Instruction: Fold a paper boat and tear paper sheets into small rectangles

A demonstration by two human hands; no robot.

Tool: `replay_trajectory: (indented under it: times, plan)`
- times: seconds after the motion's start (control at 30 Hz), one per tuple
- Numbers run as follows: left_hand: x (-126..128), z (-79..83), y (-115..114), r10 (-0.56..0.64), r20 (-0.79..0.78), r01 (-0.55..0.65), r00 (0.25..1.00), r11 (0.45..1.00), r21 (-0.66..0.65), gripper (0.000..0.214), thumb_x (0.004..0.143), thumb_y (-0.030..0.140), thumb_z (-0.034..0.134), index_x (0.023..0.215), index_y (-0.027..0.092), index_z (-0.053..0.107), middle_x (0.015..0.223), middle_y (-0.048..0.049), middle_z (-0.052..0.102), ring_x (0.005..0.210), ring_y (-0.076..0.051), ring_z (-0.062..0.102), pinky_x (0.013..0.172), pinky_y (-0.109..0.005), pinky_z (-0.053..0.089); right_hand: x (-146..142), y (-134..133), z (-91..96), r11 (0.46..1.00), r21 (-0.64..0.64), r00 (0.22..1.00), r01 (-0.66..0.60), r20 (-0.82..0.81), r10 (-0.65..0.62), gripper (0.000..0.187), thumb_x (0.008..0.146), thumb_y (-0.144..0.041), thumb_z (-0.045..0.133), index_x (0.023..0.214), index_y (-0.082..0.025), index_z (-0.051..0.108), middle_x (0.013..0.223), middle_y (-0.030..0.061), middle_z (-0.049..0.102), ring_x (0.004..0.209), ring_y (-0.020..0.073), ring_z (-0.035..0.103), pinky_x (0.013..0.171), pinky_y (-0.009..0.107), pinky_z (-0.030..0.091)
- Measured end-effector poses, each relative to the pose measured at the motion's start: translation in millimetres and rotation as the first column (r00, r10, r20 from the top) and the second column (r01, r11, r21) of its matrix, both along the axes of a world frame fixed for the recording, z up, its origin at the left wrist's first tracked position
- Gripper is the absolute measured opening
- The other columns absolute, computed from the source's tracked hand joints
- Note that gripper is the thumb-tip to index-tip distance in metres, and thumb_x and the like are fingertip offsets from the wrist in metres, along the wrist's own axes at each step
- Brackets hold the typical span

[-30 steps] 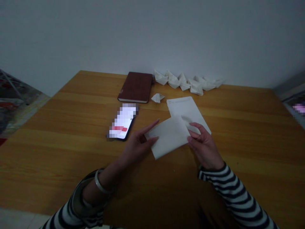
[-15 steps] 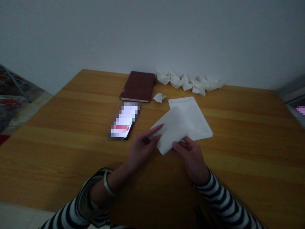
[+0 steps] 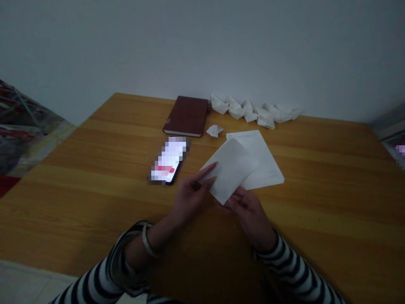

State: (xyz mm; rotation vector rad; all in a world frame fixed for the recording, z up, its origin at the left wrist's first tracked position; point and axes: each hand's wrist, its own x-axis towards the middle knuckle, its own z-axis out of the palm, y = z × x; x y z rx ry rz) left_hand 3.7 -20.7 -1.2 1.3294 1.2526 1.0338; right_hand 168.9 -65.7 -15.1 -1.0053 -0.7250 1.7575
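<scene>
1. While the left hand point(image 3: 191, 196) and the right hand point(image 3: 248, 219) grip one folded sheet of paper point(image 3: 229, 169) from opposite sides, the two hands stand close together but not touching, above the wooden surface point(image 3: 79, 202).
2. Left hand: the thumb and forefinger extend along the sheet's left edge and hold it between them. A metal bangle point(image 3: 147, 241) circles the wrist.
3. Right hand: the fingers curl around the sheet's lower corner, partly hidden beneath it. A striped sleeve point(image 3: 295, 270) covers the forearm.
4. Folded sheet: held tilted, it overlaps a flat sheet of paper point(image 3: 265, 162) in view. Whether the two touch cannot be told.
5. Nearby items: a phone point(image 3: 167, 162) with a pixelated screen lies to the left. Beyond it are a dark red notebook point(image 3: 186, 116) and a small folded paper piece point(image 3: 214, 131). A row of folded paper shapes point(image 3: 249, 110) lines the far edge.
6. Possible faults: a loosened grip could drop the sheet, uneven pulling could crease or tear it, and dim light could hide misaligned edges.
</scene>
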Motion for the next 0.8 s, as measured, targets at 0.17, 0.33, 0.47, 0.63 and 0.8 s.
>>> replay_trajectory:
  times: [0.17, 0.33, 0.47, 0.63, 0.8]
  plan:
    - [-0.4, -2.7, -2.4, -0.099, 0.009, 0.099, 0.995, 0.995, -0.019, 0.042, 0.086, 0.032, 0.065, 0.126, 0.022, 0.064, 0.114, -0.0069, 0.072, 0.074, -0.012, 0.063, 0.061, -0.023, 0.053, 10.4, 7.5, 3.5, 0.973, 0.057, 0.960, 0.223, 0.160, -0.230, 0.034, 0.073, -0.035, 0.078, 0.104, -0.024, 0.067, 0.098, 0.0044, 0.076, 0.088, 0.0224, 0.072, 0.081, 0.038, 0.060]
    - [1.1, -5.2, -2.1, -0.046, -0.021, 0.047, 0.999, 0.997, 0.064, 0.039, 0.086, 0.028, 0.066, 0.125, 0.024, 0.065, 0.115, -0.0055, 0.072, 0.072, -0.010, 0.062, 0.061, -0.021, 0.052, 15.0, 10.4, 5.3, 0.924, 0.069, 0.922, 0.376, 0.069, -0.380, 0.044, 0.084, -0.058, 0.059, 0.108, -0.023, 0.068, 0.104, 0.0074, 0.076, 0.092, 0.0227, 0.072, 0.080, 0.038, 0.059]
    - [1.3, -3.9, -3.0, -0.062, -0.050, 0.066, 0.997, 0.994, 0.089, 0.039, 0.086, 0.028, 0.065, 0.125, 0.023, 0.065, 0.106, -0.0039, 0.075, 0.061, -0.009, 0.058, 0.053, -0.020, 0.050, 9.4, 6.1, 4.6, 0.970, 0.055, 0.939, 0.238, 0.243, -0.244, 0.037, 0.065, -0.038, 0.084, 0.095, -0.020, 0.073, 0.092, 0.0060, 0.078, 0.082, 0.0235, 0.074, 0.080, 0.039, 0.060]
    - [2.4, -1.6, -5.7, -0.157, -0.023, 0.158, 0.987, 0.982, 0.107, 0.038, 0.088, 0.025, 0.063, 0.126, 0.023, 0.064, 0.115, -0.0046, 0.073, 0.082, -0.014, 0.067, 0.071, -0.023, 0.055, 17.8, 10.5, 1.8, 0.947, 0.022, 0.911, 0.321, 0.266, -0.315, 0.025, 0.074, -0.042, 0.076, 0.080, -0.018, 0.075, 0.085, 0.0057, 0.078, 0.074, 0.0215, 0.072, 0.071, 0.036, 0.061]
    - [0.0, -2.3, -3.3, -0.149, -0.042, 0.152, 0.988, 0.986, 0.073, 0.036, 0.089, 0.024, 0.062, 0.126, 0.024, 0.064, 0.122, -0.0056, 0.069, 0.092, -0.015, 0.068, 0.078, -0.024, 0.055, 58.8, 31.3, -2.1, 0.803, 0.047, 0.785, 0.595, 0.184, -0.592, 0.021, 0.075, -0.039, 0.077, 0.076, -0.018, 0.071, 0.075, 0.0019, 0.075, 0.069, 0.0143, 0.071, 0.068, 0.027, 0.059]
